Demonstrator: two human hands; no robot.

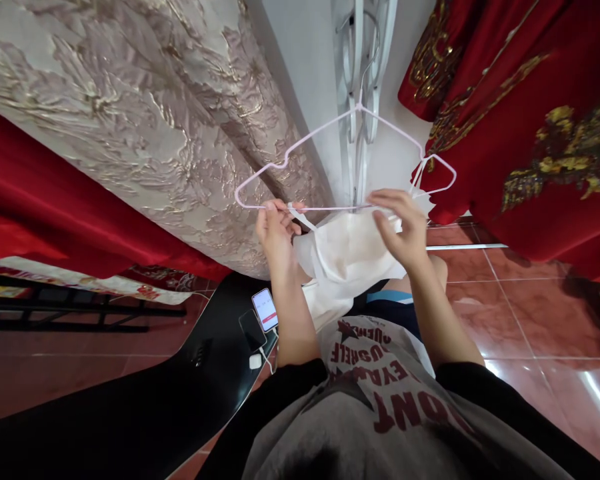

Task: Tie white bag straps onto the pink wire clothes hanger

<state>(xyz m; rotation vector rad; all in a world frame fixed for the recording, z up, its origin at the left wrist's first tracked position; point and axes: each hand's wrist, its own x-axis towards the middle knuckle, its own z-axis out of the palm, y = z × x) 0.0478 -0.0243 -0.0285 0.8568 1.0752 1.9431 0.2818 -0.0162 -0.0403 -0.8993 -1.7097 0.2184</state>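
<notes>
The left hand (279, 230) pinches the pink hanger (359, 107) by its lower bar, near the left strap (303, 219) of the white garment (347, 250) below. The right hand (405, 227), thumb and fingers parted, is at the bar; I cannot tell whether it grips. The right strap (419, 175) crosses the hanger's right shoulder. Strap-hanging seems in hand; the left strap calls for similar seating.

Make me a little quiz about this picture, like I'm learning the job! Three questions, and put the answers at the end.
1. What colour is the hanger?
A green
B pale pink
C black

2. True or false: the lit phone is lying on the tiled floor.

3. Fill in: the left hand is at the hanger's ____ bar.

Key:
1. B.
2. False; it lies on the shiny black surface.
3. Bottom.
</notes>
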